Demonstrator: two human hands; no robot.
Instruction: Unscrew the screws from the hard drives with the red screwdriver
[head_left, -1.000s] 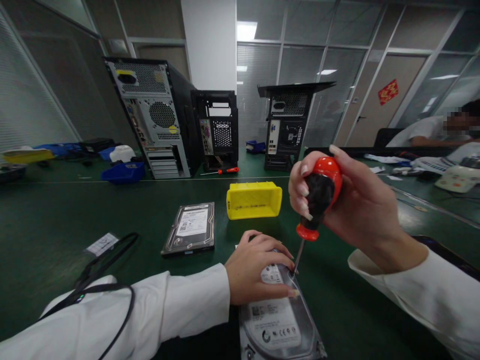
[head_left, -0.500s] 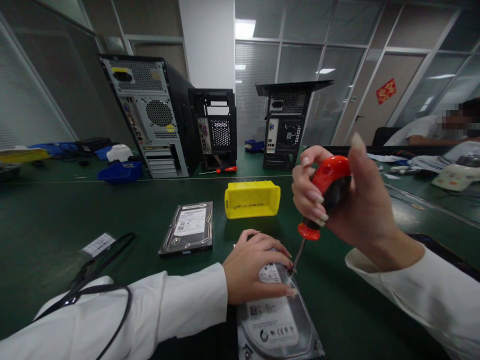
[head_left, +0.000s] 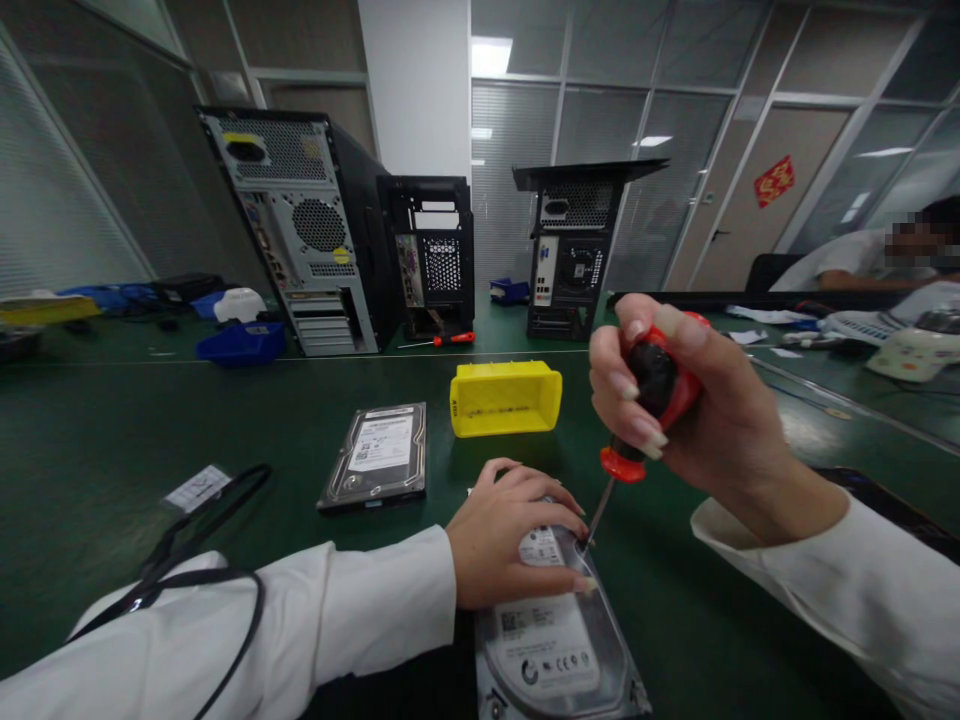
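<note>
A silver hard drive (head_left: 551, 640) lies label up on the green table, close to me. My left hand (head_left: 514, 545) rests across its far end, holding it down with the fingers curled over and the thumb reaching across the label. In my right hand (head_left: 675, 380) is a red and black screwdriver (head_left: 622, 463), the fingers wrapped round its thick handle. The screwdriver's shaft slants down to the drive's far right edge, beside my left fingertips. Whether a screw sits under the tip I cannot make out. A second hard drive (head_left: 377, 455) lies farther left.
Beyond my hands stands a yellow bin (head_left: 506, 400) with small dark pieces in it. Computer cases (head_left: 307, 230) line the back, with another screwdriver (head_left: 442, 340) before them. A blue bin (head_left: 241, 343) and a cable (head_left: 217, 515) are at left. A person (head_left: 847, 260) sits at far right.
My right hand has turned the screwdriver's handle and shifted its grip, the thumb now folded down over it. The shaft stays at the same edge. My left hand and the drive have not moved.
</note>
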